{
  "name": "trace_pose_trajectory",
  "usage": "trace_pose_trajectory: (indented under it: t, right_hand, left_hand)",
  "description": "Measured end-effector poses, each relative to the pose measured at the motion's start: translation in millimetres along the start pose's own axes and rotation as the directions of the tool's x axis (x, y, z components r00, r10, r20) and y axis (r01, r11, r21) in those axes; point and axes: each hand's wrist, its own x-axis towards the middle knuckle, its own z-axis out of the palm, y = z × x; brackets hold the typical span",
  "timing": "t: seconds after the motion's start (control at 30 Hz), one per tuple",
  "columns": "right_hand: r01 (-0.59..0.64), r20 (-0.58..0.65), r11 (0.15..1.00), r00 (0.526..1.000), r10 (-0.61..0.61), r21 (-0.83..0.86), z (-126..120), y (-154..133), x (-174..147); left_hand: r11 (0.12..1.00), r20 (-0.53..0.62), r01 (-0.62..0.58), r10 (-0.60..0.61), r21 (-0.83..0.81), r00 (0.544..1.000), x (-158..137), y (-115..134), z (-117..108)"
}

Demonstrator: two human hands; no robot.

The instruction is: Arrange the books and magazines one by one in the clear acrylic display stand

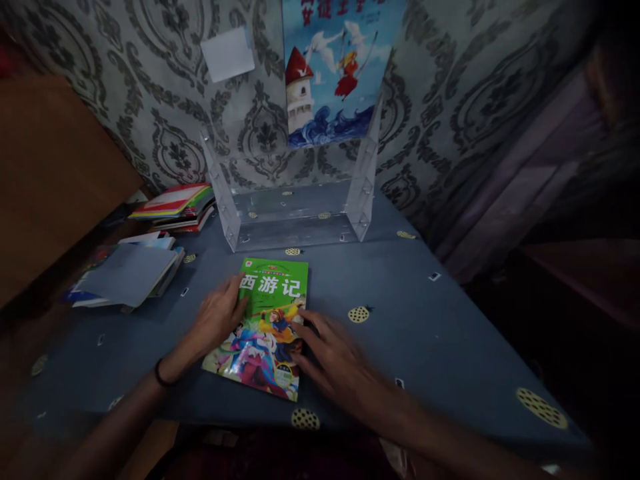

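A picture book (273, 323) with a green cover, white Chinese characters and colourful figures lies face up at the front of the table. My left hand (217, 317) grips its left edge, the thumb reaching onto the cover. At the right edge, my right hand (333, 357) rests with its fingers apart, the fingertips touching the cover. Just behind the book stands a clear plastic rack (295, 230) with slanted side panels.
Two stacks of books sit on the left: a grey-topped pile (123, 273) and a red-topped pile (173, 203) behind it. A blue storybook poster (333, 73) and a white card (229, 55) are on the patterned wall. The blue tablecloth (400, 287) has pineapple prints.
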Motion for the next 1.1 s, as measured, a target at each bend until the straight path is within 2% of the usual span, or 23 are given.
trace_pose_trajectory:
  t: [0.1, 0.17, 0.23, 0.3, 0.37, 0.4, 0.47, 0.53, 0.6, 0.7, 0.8, 0.83, 0.9, 0.97, 1.03, 1.1]
  right_hand:
    - [-0.005, -0.027, 1.0, 1.0, 0.005, -0.017, 7, 0, 1]
    - [-0.011, -0.036, 1.0, 0.999, 0.011, -0.014, 14, 2, -1]
    - [-0.029, -0.048, 1.0, 0.998, 0.028, -0.006, 23, 5, -5]
    - [-0.06, -0.063, 0.998, 0.996, 0.06, 0.009, 32, 9, -10]
    - [-0.085, -0.079, 0.996, 0.993, 0.088, 0.039, 39, 14, -15]
    - [-0.084, -0.085, 0.995, 0.992, 0.089, 0.06, 40, 17, -16]
    - [-0.083, -0.094, 0.989, 0.991, 0.095, 0.122, 40, 22, -17]
    - [-0.098, -0.09, 0.975, 0.989, 0.119, 0.201, 39, 26, -16]
    - [-0.135, -0.085, 0.946, 0.982, 0.166, 0.295, 37, 31, -13]
    - [-0.261, -0.065, 0.855, 0.944, 0.322, 0.448, 35, 38, -6]
    - [-0.405, 0.05, 0.69, 0.88, 0.473, 0.6, 30, 43, 4]
    - [-0.442, 0.136, 0.613, 0.867, 0.48, 0.655, 26, 43, 7]
    - [-0.51, 0.333, 0.446, 0.845, 0.418, 0.736, 17, 41, 12]
    - [-0.559, 0.456, 0.312, 0.82, 0.345, 0.768, 7, 39, 18]
    - [-0.545, 0.463, 0.259, 0.828, 0.316, 0.798, -4, 37, 25]
    - [-0.497, 0.424, 0.268, 0.859, 0.287, 0.825, -18, 37, 35]
  left_hand:
    - [0.98, -0.008, 0.062, -0.064, -0.19, 0.998, -9, -7, 4]
    - [0.895, 0.057, 0.195, -0.188, -0.401, 0.981, -6, -13, 5]
    - [0.694, 0.169, 0.365, -0.336, -0.62, 0.926, 1, -19, 2]
    - [0.428, 0.304, 0.519, -0.475, -0.74, 0.826, 8, -21, -8]
    - [0.196, 0.449, 0.626, -0.542, -0.755, 0.711, 13, -17, -20]
    - [0.107, 0.523, 0.664, -0.53, -0.74, 0.668, 14, -13, -26]
    - [-0.044, 0.666, 0.713, -0.403, -0.7, 0.628, 12, -3, -34]
    - [-0.152, 0.715, 0.71, -0.309, -0.687, 0.626, 8, 6, -36]
    - [-0.235, 0.709, 0.67, -0.291, -0.704, 0.643, 2, 11, -34]
    - [-0.306, 0.671, 0.598, -0.327, -0.741, 0.665, -5, 13, -32]
    - [-0.326, 0.651, 0.563, -0.35, -0.759, 0.674, -10, 15, -36]
    - [-0.33, 0.639, 0.548, -0.368, -0.769, 0.675, -10, 17, -39]
    - [-0.329, 0.605, 0.508, -0.407, -0.796, 0.684, -11, 21, -44]
    - [-0.314, 0.578, 0.487, -0.4, -0.815, 0.711, -10, 25, -48]
    - [-0.284, 0.562, 0.486, -0.358, -0.827, 0.746, -5, 25, -53]
    - [-0.245, 0.548, 0.491, -0.318, -0.836, 0.774, 5, 24, -59]
